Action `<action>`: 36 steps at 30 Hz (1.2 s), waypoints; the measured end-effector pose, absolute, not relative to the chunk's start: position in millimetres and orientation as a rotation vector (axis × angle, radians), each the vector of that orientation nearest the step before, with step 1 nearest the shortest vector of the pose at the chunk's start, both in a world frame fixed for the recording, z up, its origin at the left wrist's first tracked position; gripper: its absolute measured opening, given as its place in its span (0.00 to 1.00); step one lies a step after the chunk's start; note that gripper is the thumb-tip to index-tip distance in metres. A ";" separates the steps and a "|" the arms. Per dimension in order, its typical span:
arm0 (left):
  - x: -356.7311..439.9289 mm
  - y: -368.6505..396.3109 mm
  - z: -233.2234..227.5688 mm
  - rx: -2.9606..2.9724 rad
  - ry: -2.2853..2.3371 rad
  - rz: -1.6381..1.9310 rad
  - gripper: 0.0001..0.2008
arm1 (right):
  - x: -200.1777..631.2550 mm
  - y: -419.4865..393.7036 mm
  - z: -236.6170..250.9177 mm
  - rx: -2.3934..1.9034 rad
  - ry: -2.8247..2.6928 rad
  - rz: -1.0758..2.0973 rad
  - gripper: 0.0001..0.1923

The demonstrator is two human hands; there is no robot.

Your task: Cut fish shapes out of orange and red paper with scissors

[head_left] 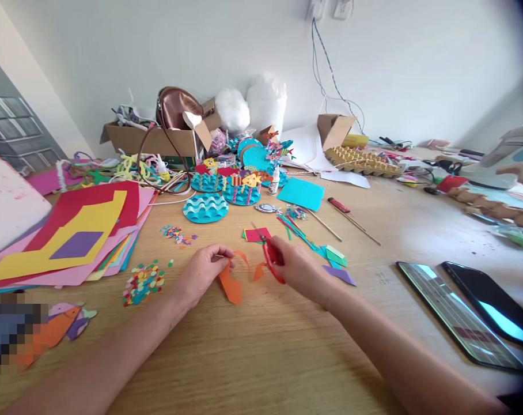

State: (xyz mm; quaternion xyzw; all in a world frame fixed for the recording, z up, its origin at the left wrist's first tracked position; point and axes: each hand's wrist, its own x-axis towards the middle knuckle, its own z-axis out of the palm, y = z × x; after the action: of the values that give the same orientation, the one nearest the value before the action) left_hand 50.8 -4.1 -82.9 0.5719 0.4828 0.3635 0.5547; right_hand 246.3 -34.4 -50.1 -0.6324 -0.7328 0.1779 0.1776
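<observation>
My left hand [207,270] pinches a piece of orange paper [231,286], which hangs below the fingers toward the table. To its right, my right hand [294,262] is closed around the red handles of a pair of scissors [270,256], blades pointing up and away to the left. Between the hands are a curved orange strip and a small orange scrap [258,271]; whether they join the held paper I cannot tell. Just beyond the scissors lie small red paper squares [256,234]. A pile of coloured paper dots [144,282] sits left of my left hand.
Coloured paper sheets [67,230] are stacked at the left. Blue wave-decorated discs [205,208] and a glue bottle [274,180] stand beyond my hands. Two phones [460,317] lie at the right. A cardboard box [153,141] and egg cartons [360,161] are at the back.
</observation>
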 end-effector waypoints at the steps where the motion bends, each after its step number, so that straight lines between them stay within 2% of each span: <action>1: 52.7 -5.1 -82.7 1.355 1.139 0.854 0.06 | 252.5 -33.9 -46.4 -1.799 -2.037 0.487 0.04; 5: 58.9 -9.8 -80.3 1.423 1.050 0.782 0.11 | 263.8 -35.4 -35.5 -1.787 -1.970 0.458 0.04; 12: 49.3 -14.3 -55.4 1.809 0.987 0.848 0.12 | 232.2 -42.9 -18.0 -1.729 -2.024 0.377 0.04; 20: 52.4 -14.9 -50.5 1.529 0.918 0.792 0.05 | 213.8 -39.7 -15.1 -1.524 -2.103 0.389 0.05; 23: 48.9 -14.2 -49.5 1.373 0.946 0.909 0.05 | 214.7 -37.4 -19.1 -1.494 -1.868 0.530 0.05; 29: 47.0 -18.5 -42.4 1.158 0.900 0.981 0.04 | 213.0 -42.4 -30.5 -1.307 -1.492 1.072 0.07; 36: 55.0 -28.9 -38.1 1.161 0.904 0.971 0.04 | 200.9 -45.6 -41.1 -1.214 -1.379 1.167 0.10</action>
State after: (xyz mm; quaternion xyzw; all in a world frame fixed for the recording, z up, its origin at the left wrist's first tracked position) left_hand 55.0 -28.9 -38.1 0.5080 0.3956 0.4249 0.6363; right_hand 200.9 -45.6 -41.1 -0.4939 -0.5614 0.4750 0.4640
